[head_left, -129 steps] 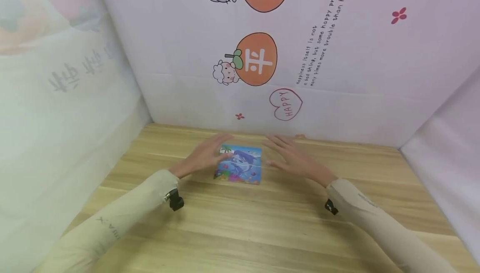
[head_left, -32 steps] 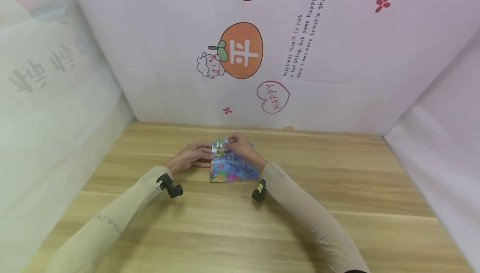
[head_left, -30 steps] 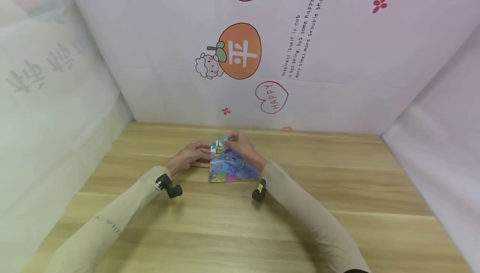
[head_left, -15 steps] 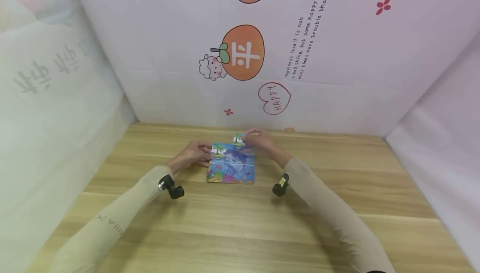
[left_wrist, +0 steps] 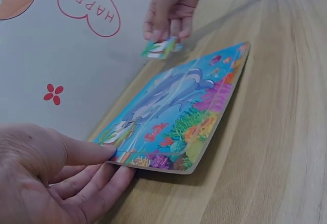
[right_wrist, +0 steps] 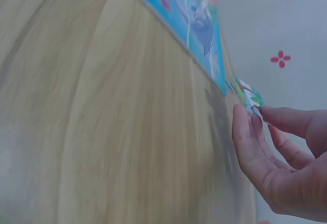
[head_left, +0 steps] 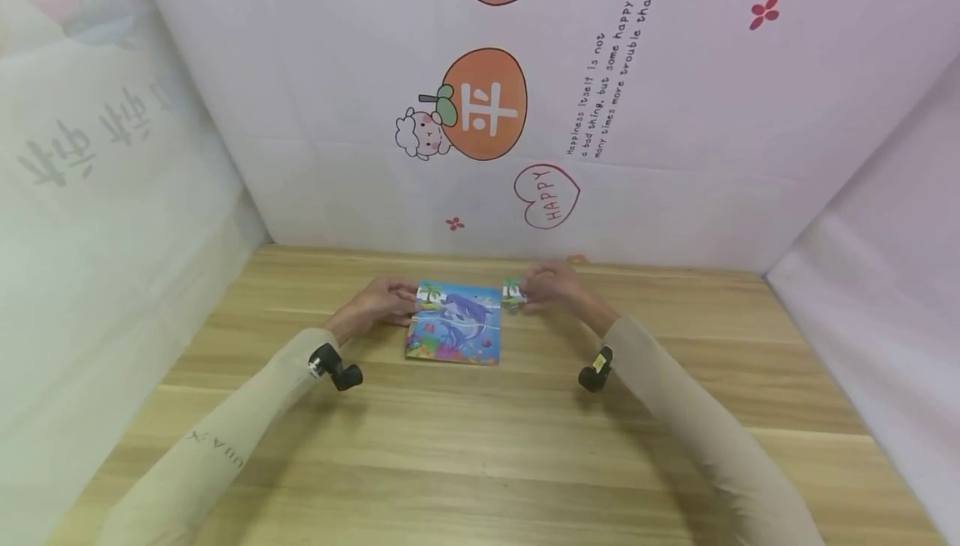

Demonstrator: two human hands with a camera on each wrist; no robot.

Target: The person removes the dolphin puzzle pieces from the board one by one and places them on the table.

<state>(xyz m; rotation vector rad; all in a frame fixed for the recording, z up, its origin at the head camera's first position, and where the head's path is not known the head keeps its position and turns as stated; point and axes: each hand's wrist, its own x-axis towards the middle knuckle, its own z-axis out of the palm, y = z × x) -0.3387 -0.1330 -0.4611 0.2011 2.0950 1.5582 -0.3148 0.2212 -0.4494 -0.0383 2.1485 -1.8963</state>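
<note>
A square dolphin jigsaw puzzle board (head_left: 457, 331) is near the back of the table, showing sea, coral and a palm tree at its upper left corner. My left hand (head_left: 381, 300) pinches its left edge; in the left wrist view the thumb presses on top, fingers underneath, and the board (left_wrist: 179, 111) looks tilted. Just right of the board, my right hand (head_left: 558, 286) holds a small palm-tree puzzle piece (head_left: 513, 291) between thumb and fingers. The right wrist view has this puzzle piece (right_wrist: 249, 97) at the fingertips, close to the board's corner.
The wooden table (head_left: 480, 454) runs up to a white printed cloth (head_left: 360, 196) at the back, with similar cloth at left and right. Each sleeved wrist carries a small black camera, the left camera (head_left: 335, 367) and the right camera (head_left: 596, 371).
Both hands were spread beside the board at first. The left then took its left edge, while the right gripped the palm-tree piece at the upper left and carried it rightward past the board.
</note>
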